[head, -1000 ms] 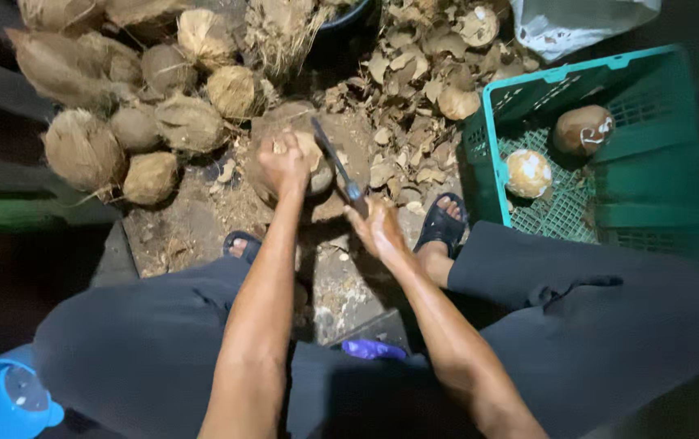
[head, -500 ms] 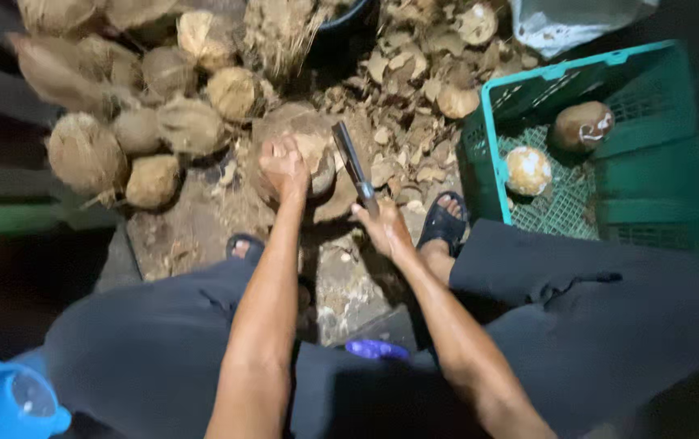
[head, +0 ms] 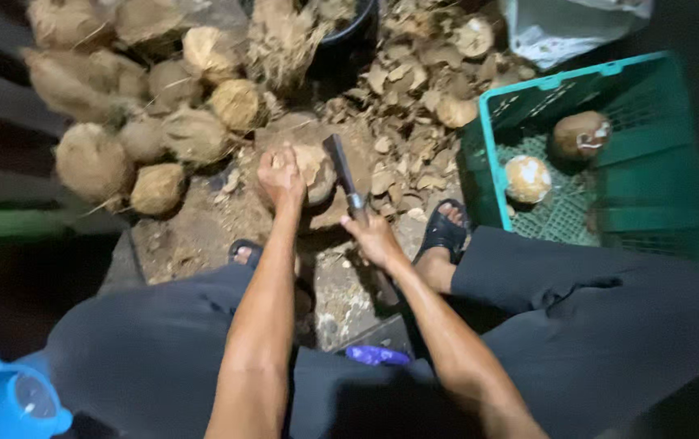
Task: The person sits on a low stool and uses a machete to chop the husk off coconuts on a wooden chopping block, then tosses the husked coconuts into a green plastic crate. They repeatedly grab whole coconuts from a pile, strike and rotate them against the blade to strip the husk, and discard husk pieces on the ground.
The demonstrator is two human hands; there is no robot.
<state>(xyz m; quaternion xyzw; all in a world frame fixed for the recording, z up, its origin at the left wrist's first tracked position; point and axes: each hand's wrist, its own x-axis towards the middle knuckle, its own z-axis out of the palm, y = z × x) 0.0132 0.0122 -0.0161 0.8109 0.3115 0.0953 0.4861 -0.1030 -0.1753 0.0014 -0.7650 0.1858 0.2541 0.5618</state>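
the left hand point(head: 281, 177) presses down on a husked coconut point(head: 310, 169) that sits on a round wooden block point(head: 317, 142) on the ground, between the person's feet. the fingers curl over the near side of the nut, so its grip is clenched on it; i think this keeps the round nut from rolling on the block. the right hand point(head: 374, 237) has its grip closed around the handle of a cleaver point(head: 341, 172), and the dark blade stands just beside the nut on its right side, the tip pointing away from the person. the blade is close to the nut, but i cannot tell if it touches.

to the left lies a pile of brown fibrous coconuts point(head: 134, 130), near enough to reach. behind the block there is a heap of husk pieces point(head: 414, 89). to the right stands a green plastic crate point(head: 634, 187) with two cleaned coconuts point(head: 526, 179) inside, apart from the unhusked ones. a blue scoop point(head: 12, 400) lies at the lower left, well apart from the hands.
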